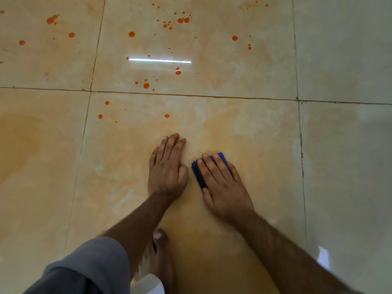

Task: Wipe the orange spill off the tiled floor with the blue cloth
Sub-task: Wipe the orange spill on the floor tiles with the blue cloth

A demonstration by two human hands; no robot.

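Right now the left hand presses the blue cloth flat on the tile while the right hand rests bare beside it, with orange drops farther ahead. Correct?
Not quite: the head view shows the right hand pressing the blue cloth, and the left hand resting bare beside it. The orange drops do lie farther ahead.

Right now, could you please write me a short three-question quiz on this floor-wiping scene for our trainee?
1. True or false: the blue cloth lies under the right hand.
2. The left hand is: A) holding the cloth, B) flat on the tiled floor, C) lifted in the air.
3. Fill in: the orange drops lie mostly on the tiles ____ the hands, further from the person.

Key: 1 true; 2 B; 3 beyond.
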